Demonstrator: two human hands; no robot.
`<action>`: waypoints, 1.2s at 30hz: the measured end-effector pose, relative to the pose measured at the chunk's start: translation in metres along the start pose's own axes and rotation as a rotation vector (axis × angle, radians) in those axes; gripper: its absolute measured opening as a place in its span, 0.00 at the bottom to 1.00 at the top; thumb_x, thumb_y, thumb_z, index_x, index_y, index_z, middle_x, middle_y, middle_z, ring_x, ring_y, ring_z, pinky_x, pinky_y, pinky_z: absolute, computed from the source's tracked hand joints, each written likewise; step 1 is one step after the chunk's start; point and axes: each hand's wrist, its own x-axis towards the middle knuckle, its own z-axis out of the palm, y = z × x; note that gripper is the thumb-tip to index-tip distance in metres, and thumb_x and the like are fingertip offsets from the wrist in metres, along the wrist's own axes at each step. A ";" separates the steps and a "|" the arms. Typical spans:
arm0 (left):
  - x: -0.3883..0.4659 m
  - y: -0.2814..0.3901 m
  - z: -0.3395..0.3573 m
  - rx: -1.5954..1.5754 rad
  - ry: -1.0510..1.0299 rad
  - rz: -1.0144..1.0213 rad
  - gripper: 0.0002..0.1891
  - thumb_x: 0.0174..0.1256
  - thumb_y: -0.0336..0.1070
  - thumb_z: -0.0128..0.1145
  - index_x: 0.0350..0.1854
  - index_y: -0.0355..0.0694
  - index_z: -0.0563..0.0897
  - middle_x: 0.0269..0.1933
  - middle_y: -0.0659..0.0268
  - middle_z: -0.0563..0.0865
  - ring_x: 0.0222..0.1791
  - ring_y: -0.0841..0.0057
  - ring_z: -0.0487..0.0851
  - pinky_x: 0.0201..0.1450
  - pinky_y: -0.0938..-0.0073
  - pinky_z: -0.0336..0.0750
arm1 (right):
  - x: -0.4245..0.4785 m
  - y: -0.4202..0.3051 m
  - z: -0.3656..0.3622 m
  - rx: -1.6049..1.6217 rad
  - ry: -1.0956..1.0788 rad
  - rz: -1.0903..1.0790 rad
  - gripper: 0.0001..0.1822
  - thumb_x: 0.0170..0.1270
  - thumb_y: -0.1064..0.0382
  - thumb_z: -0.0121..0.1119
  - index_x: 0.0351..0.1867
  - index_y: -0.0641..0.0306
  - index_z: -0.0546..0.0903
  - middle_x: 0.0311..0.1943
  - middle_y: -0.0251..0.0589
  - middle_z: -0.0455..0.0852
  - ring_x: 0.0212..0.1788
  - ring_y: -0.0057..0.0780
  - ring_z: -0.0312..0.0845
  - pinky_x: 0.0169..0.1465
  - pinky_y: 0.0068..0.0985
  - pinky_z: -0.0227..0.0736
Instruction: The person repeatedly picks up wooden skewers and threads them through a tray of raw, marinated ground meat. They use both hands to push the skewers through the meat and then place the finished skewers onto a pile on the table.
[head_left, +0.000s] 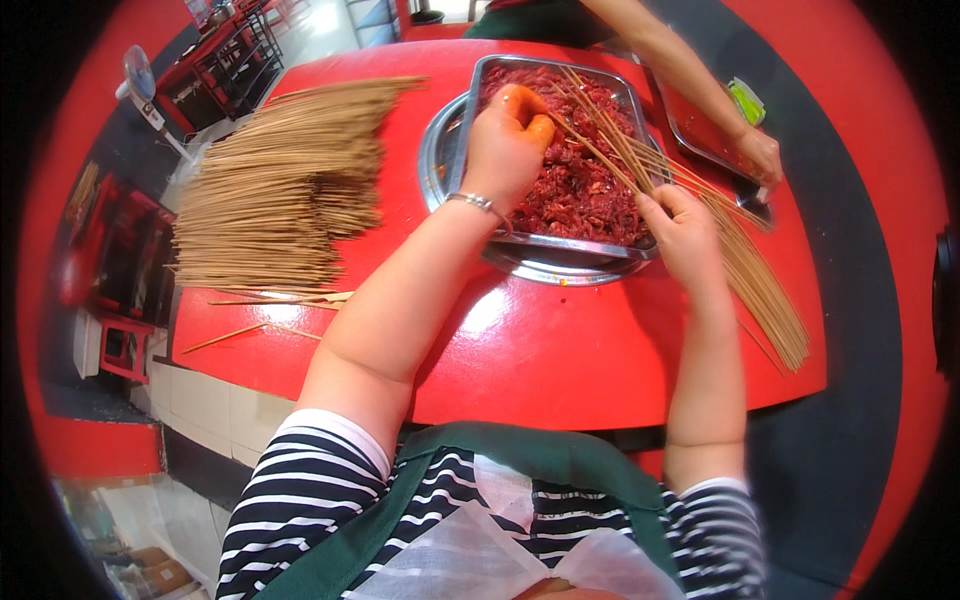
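Note:
A rectangular metal tray (574, 244) of red marinated meat pieces (592, 191) rests on a round metal tray (437, 161). Over its left part is my left hand (517, 131), fingertips orange and pinched together at the tip of a wooden skewer; whether a piece of meat is between them is hidden. My right hand (686, 225), at the tray's right edge, grips several wooden skewers (611, 142) that fan out over the meat. Beside it, a bundle of skewers (757, 292) lies on the table. To the left is a large pile of skewers (277, 187).
Loose skewers (251, 328) lie near the left edge of the red table (547, 360). Across the table, another person's hand (761, 157) is by a second metal tray (694, 124) at the right. A green packet (746, 101) lies beyond that. A fan (139, 79) stands at the far left.

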 end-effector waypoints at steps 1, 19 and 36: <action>-0.001 -0.002 0.002 -0.048 -0.022 -0.005 0.04 0.56 0.23 0.55 0.33 0.34 0.76 0.27 0.65 0.80 0.27 0.81 0.77 0.30 0.79 0.72 | 0.000 -0.001 0.002 -0.002 0.016 -0.020 0.12 0.60 0.62 0.59 0.26 0.71 0.76 0.25 0.45 0.74 0.27 0.33 0.70 0.35 0.27 0.66; 0.009 -0.003 -0.008 -0.549 0.084 -0.401 0.08 0.65 0.25 0.51 0.44 0.32 0.77 0.39 0.60 0.82 0.36 0.74 0.81 0.41 0.76 0.77 | 0.001 0.007 -0.008 0.091 -0.064 0.038 0.14 0.61 0.60 0.59 0.26 0.71 0.75 0.24 0.43 0.73 0.27 0.29 0.69 0.34 0.26 0.65; 0.001 -0.001 0.001 -0.375 -0.072 -0.330 0.04 0.63 0.25 0.54 0.39 0.34 0.76 0.35 0.61 0.83 0.32 0.77 0.82 0.36 0.79 0.77 | 0.002 0.008 0.002 0.187 0.058 0.059 0.14 0.63 0.58 0.57 0.27 0.70 0.76 0.20 0.35 0.71 0.25 0.21 0.64 0.31 0.22 0.62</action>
